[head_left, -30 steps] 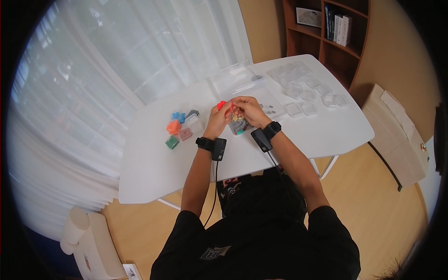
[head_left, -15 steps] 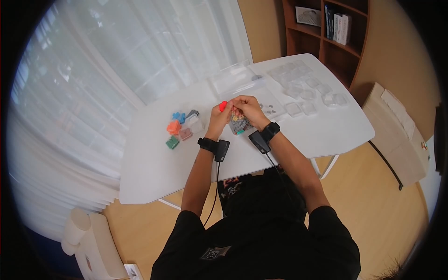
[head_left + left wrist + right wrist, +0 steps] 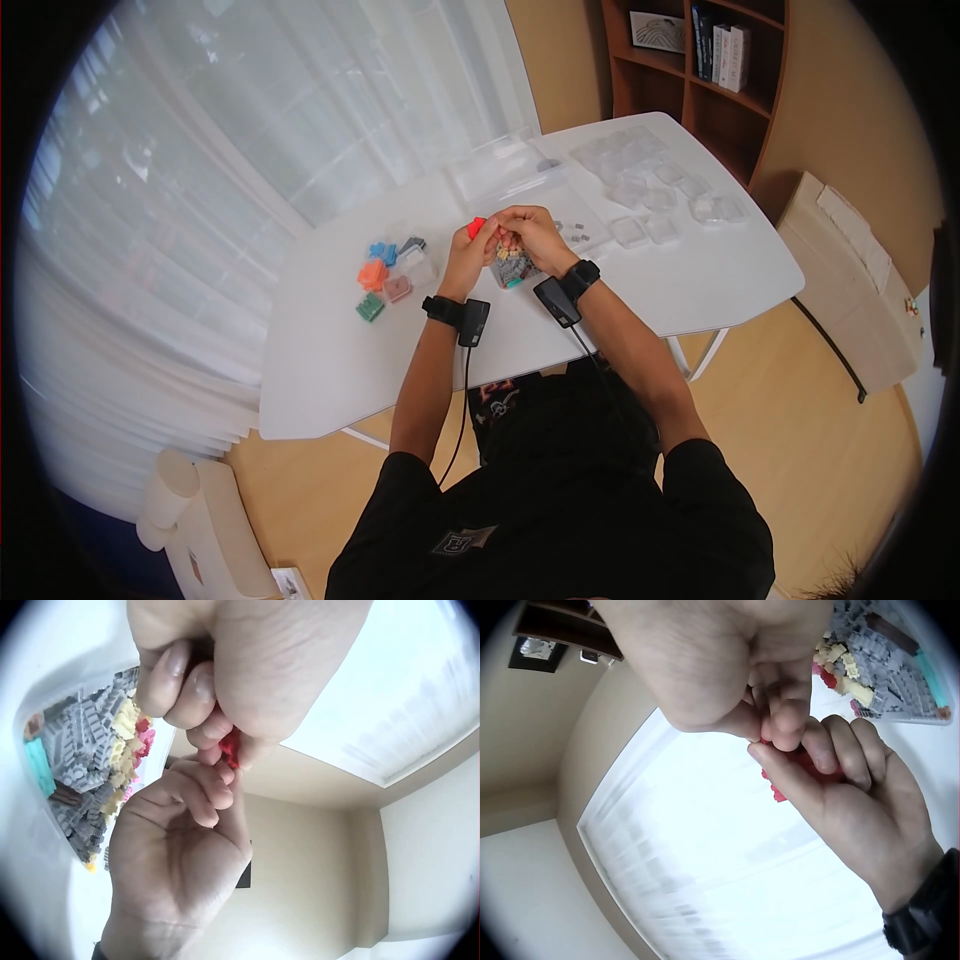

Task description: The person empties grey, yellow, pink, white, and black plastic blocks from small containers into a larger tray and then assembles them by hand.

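Close together over a clear box (image 3: 911,720) of loose toy bricks, both hands work on red toy bricks (image 3: 474,227). My left hand (image 3: 467,262) curls round the red bricks; a studded edge of them (image 3: 780,793) sticks out past its thumb in the right wrist view. Thumb and fingertips of my right hand (image 3: 540,242) pinch a small red brick (image 3: 766,740) right at the left thumb tip. Fingers cover most of the red pieces. Inside the box lie grey bricks (image 3: 82,742), with cream, red, pink and teal ones among them.
Left of the hands are blue (image 3: 382,253), orange (image 3: 372,273) and green bricks (image 3: 369,306), plus a small clear container (image 3: 420,268). Several clear containers (image 3: 630,234) stand at the right back. Behind the hands lies a large clear bin (image 3: 505,180). Loose grey pieces (image 3: 578,232) lie to the right.
Both hands stay together over the box, with only slight shifts of the fingers and of the red bricks. The head view has tilted a little.
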